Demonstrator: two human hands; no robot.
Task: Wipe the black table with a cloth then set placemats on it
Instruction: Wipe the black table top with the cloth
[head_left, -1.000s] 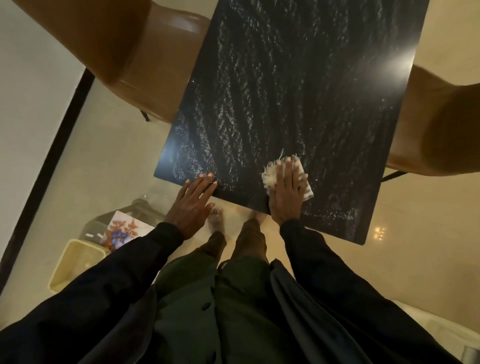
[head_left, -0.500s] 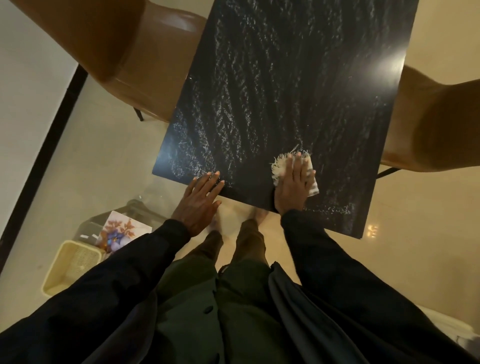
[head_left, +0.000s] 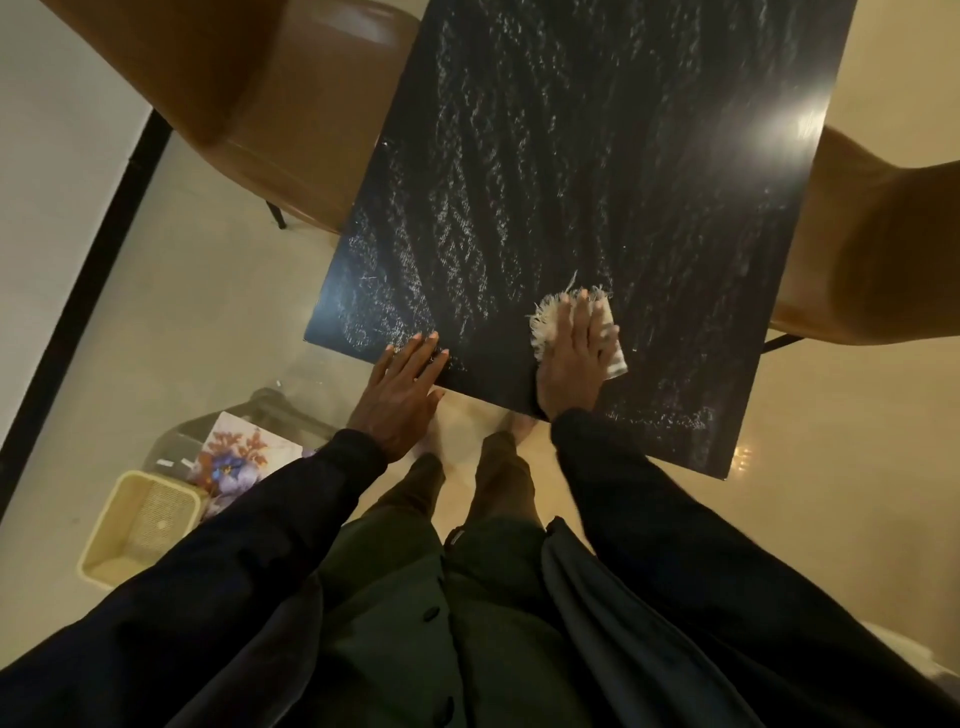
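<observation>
The right hand (head_left: 574, 358), fingers straight, is pressing a pale fringed cloth (head_left: 545, 322) onto the streaked, possibly damp black table (head_left: 571, 156) near its front edge. The left hand (head_left: 400, 395) is resting open and empty on that edge.
</observation>
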